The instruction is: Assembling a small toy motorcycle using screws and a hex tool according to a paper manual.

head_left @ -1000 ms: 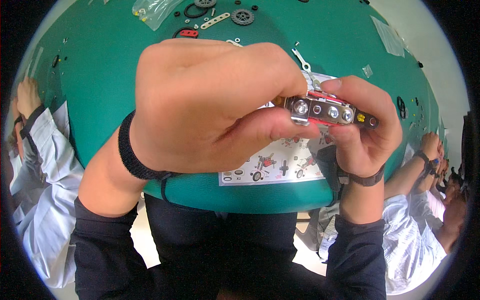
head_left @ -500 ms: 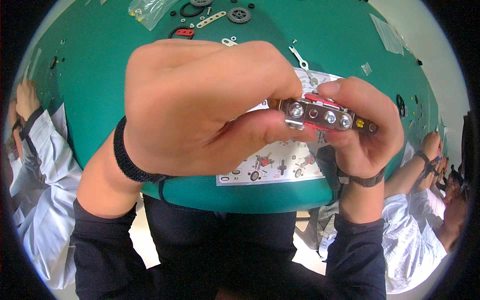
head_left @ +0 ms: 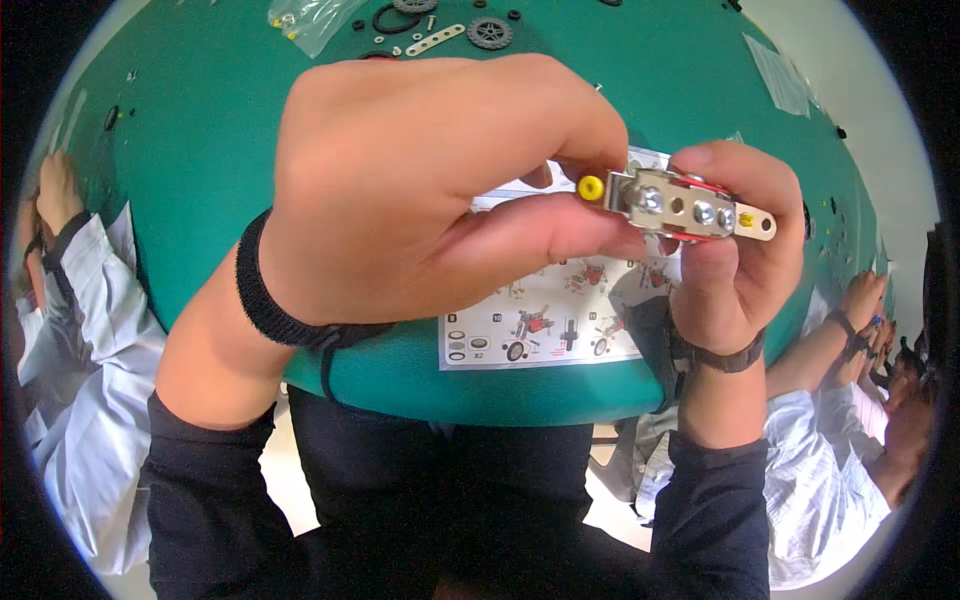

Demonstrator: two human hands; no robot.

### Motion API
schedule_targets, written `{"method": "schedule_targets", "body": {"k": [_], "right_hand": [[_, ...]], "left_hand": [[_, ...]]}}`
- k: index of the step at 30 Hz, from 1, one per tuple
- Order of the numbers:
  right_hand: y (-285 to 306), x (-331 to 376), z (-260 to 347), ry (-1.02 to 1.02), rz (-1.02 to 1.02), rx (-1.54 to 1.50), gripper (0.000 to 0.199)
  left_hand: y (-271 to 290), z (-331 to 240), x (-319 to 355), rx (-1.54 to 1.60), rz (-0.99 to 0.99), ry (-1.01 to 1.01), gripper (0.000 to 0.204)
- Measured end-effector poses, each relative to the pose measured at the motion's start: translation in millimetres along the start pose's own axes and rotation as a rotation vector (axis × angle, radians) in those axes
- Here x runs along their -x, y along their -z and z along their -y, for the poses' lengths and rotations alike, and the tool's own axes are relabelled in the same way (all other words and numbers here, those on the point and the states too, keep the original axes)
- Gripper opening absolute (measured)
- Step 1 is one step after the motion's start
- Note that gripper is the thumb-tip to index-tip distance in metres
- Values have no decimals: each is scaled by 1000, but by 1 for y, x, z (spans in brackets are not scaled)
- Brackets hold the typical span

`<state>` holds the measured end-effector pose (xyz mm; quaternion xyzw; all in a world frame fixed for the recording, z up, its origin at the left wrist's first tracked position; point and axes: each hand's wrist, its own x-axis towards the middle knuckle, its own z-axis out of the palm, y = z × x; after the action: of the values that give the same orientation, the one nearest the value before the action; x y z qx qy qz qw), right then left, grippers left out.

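A small metal model assembly (head_left: 690, 207) is held up over the green table. It has perforated metal strips, several silver screws, red pieces along its sides and a yellow round part at its left end. My left hand (head_left: 440, 190) pinches its left end between thumb and forefinger. My right hand (head_left: 750, 230) grips its right side, thumb below and forefinger above. Below the hands lies a printed instruction sheet (head_left: 470, 350) with pictures of a model motorcycle, partly hidden by them.
Beyond my hands on the green table (head_left: 220, 130) lie a grey wheel (head_left: 490, 33), a perforated strip (head_left: 435, 40), a black ring (head_left: 396, 18) and a clear bag (head_left: 315, 25). Another clear bag (head_left: 778, 75) is at far right. Other people's hands (head_left: 60, 192) show at both sides.
The assembly has moved slightly right and been turned, so its strips catch more light and the yellow part shows at its left end. Both hands keep hold of it.
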<state>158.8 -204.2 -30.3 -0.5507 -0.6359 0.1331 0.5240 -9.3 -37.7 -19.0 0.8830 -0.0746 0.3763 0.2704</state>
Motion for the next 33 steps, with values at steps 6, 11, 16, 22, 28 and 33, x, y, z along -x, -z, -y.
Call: {"method": "schedule_targets", "body": {"k": [6,11,16,22,28,33], "right_hand": [[-1,0,-9,56,0,-31,51],[-4,-1,-10,76,38,-102,51],[9,-8,-4,41,244,95,54],[0,-9,4,-306,86,-86,57],[-6,-14,-7,-252,-55,-21,47],[-1,-15,-6,-341,-87,-41,36]], "left_hand": [[1,1,0,0,1,-61,34],[-5,2,1,35,-18,-47,37],[-7,2,2,138,34,141,34],[-14,1,7,583,0,531,28],[-13,5,6,711,46,714,26],[-17,8,4,776,54,830,29]]}}
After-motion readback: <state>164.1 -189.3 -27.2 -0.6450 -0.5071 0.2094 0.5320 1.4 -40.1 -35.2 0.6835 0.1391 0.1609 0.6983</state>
